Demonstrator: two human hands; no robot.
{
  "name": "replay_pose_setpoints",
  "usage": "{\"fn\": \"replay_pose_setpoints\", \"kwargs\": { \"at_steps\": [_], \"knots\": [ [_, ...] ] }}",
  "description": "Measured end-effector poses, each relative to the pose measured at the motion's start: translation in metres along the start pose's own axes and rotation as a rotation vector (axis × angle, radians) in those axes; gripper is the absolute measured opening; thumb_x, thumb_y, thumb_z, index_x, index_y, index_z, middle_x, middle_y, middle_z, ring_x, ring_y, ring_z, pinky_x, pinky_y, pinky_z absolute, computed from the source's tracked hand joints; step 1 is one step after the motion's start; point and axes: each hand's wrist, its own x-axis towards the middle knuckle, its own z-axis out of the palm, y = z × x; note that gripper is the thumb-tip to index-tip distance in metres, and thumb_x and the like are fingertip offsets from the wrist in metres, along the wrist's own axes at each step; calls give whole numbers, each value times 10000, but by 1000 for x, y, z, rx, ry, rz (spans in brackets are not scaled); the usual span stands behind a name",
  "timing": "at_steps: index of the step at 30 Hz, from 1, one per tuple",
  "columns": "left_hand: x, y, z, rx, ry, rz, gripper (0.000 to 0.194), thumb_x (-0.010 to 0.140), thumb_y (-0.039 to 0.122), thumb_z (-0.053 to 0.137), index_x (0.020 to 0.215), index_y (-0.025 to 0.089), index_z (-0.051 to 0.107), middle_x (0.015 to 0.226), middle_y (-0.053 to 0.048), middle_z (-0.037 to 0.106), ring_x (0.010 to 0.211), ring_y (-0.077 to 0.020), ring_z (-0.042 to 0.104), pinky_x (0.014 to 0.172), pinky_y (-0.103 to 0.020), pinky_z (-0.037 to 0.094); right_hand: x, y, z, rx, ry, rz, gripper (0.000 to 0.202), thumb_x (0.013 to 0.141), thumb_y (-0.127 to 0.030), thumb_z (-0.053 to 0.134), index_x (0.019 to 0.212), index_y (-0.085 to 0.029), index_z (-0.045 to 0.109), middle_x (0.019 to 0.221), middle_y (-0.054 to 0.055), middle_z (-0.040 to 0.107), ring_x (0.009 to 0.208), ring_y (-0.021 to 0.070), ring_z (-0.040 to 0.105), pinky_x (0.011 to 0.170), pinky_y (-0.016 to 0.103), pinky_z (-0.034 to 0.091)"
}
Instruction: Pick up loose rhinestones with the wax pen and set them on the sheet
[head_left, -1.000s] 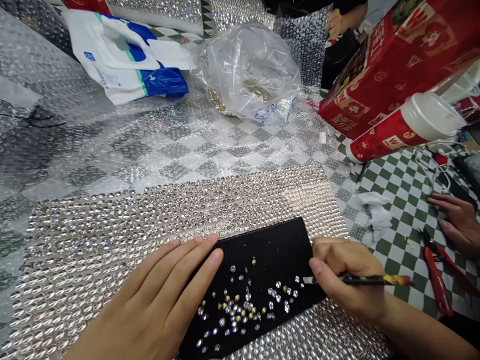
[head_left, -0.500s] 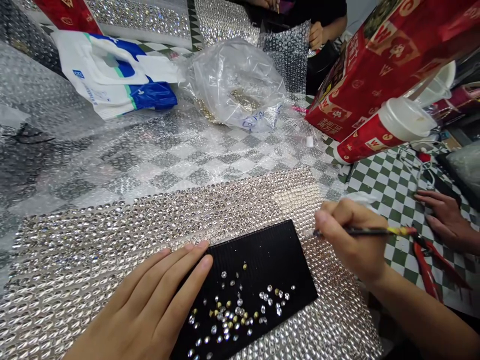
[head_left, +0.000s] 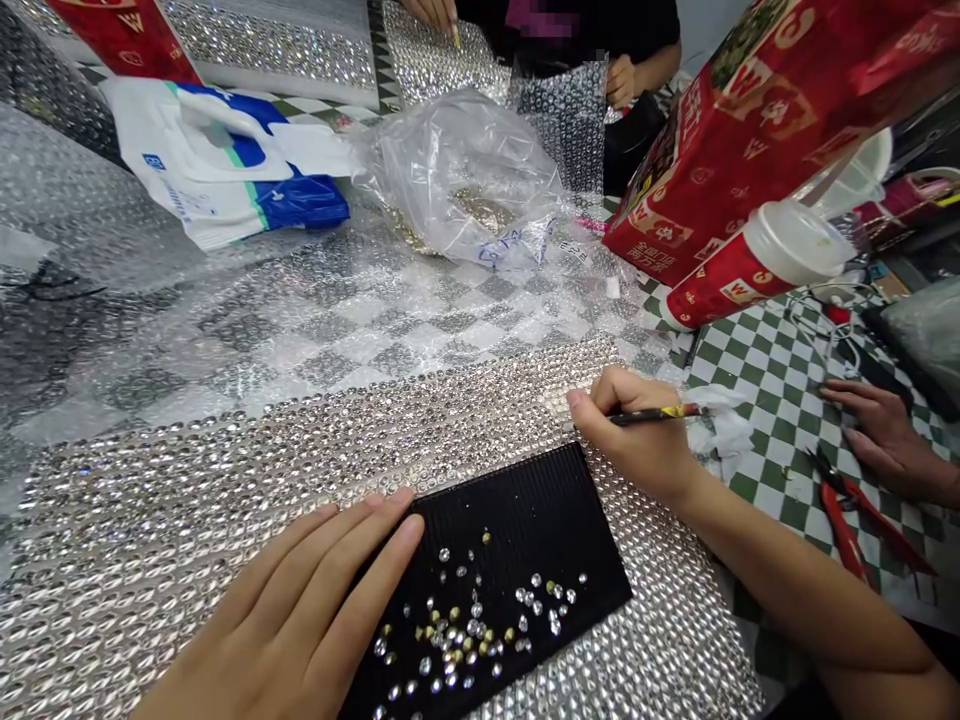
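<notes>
A black ridged board (head_left: 517,510) lies on a wide sheet set with rows of shiny rhinestones (head_left: 187,500). Loose clear and gold-backed rhinestones (head_left: 457,640) are scattered over the board's lower half. My left hand (head_left: 300,600) rests flat with fingers stretched out, the fingertips on the board's upper left edge. In a pinch grip, my right hand (head_left: 641,440) holds a thin dark pen-like stick (head_left: 649,414) with a yellow and red rear end. That hand is over the sheet just above the board's right corner, beside a paler patch (head_left: 556,402). My fingers hide the stick's tip.
Bubble wrap (head_left: 300,310) covers the checkered table (head_left: 765,370) behind the sheet. Farther back are a wipes pack (head_left: 217,160), a clear plastic bag (head_left: 465,170), a red bag (head_left: 720,150) and a red cup (head_left: 720,285). Red-handled pliers (head_left: 847,520) lie near another person's hand (head_left: 892,435).
My right hand has moved left and up with the stick, to the board's upper right corner. My left hand stays put. At the back, another person's hand has come into view above a sheet.
</notes>
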Motion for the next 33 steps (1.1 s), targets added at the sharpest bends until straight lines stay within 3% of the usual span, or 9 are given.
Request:
{"fn": "replay_pose_setpoints", "kwargs": {
  "at_steps": [3,9,11,13,16,20,27,30,33],
  "knots": [
    [0,1,0,4,5,-4,917,995,621,473,1656,44,205,1602,-165,363,1398,-357,400,1303,-436,114,-1,3,-1,3,23,-14,422,865,-117,636,579,-223,345,503,-82,382,436,60,348,434,226,288],
    [2,3,-1,-2,12,-29,932,998,654,463,1664,62,188,1628,-149,336,1394,-353,400,1303,-431,107,-15,-6,-17,166,229,-177,384,878,-33,641,650,-227,400,554,-83,373,452,67,360,439,254,291],
    [3,4,-1,5,2,-38,941,993,661,467,1665,65,186,1630,-149,333,1403,-353,393,1303,-433,107,-24,-18,-22,227,112,-190,369,859,-7,646,676,-226,412,554,-89,404,453,62,387,437,249,307],
    [3,4,-1,6,1,-40,958,981,669,479,1664,62,190,1625,-152,337,1413,-355,384,1304,-433,109,-35,-30,-21,293,-115,-161,374,855,3,628,694,-232,387,541,-100,405,446,60,386,431,247,303],
    [2,5,-1,-3,3,-37,945,966,629,490,1660,58,197,1632,-153,332,1422,-353,382,1305,-438,111,-47,-40,-12,351,-329,-168,406,864,-4,582,702,-244,297,534,-108,316,450,71,312,434,263,256],
    [1,6,-2,4,-23,-47,947,935,580,527,1654,51,213,1636,-163,329,1442,-359,368,1304,-449,114,-53,-37,-3,359,-358,-184,432,855,4,563,718,-242,236,582,-101,250,479,68,268,462,254,238],
    [2,6,-2,15,-32,-49,953,918,568,531,1651,49,213,1642,-153,320,1428,-355,374,1305,-439,104,-54,-36,-2,343,-378,-267,443,838,-4,562,701,-255,225,558,-100,258,488,91,227,473,289,203],
    [3,5,-2,13,-25,-40,965,912,600,537,1644,49,232,1624,-156,350,1420,-348,390,1310,-422,97,-51,-38,-6,424,-350,-175,414,842,-7,572,680,-245,275,530,-106,307,451,73,299,448,251,245],
    [2,5,-2,34,-15,-24,994,906,643,553,1642,54,237,1610,-158,374,1416,-345,393,1316,-405,87,-33,-33,-16,477,-220,-54,398,845,-4,596,651,-232,334,515,-105,377,420,57,381,415,198,295]
  ]
}}
